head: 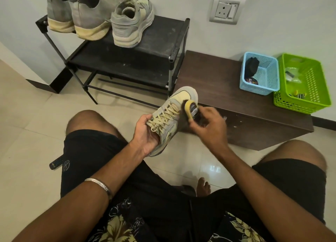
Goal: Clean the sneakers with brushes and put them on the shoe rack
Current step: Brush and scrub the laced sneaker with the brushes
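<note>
We are holding the sneaker (171, 114) in mid-air between our knees, near the low cabinet (236, 103), toe pointing far and slightly right. Our left hand (147, 134) is grasping it at the heel and collar, fingers curled round the opening. Our right hand (209, 125) is clenching the brush (190, 109), and its dark bristles are pressing on the right side of the upper, just behind the toe cap.

To do this well, we are probably best keeping the heel grip firm so the sneaker is not twisting under the strokes, working short passes from the toe toward the laces, and turning the sneaker to reach the sole edge.

Its mate (131, 23) and two grey shoes (78, 14) are already sitting on the top shelf of the rack (163, 42), far left, with room beside them.

The brush is carrying a label, too blurred to read. A packet in the blue basket (269, 78) is showing print we cannot make out. Our shorts (91, 151) are bearing a small round logo.
</note>
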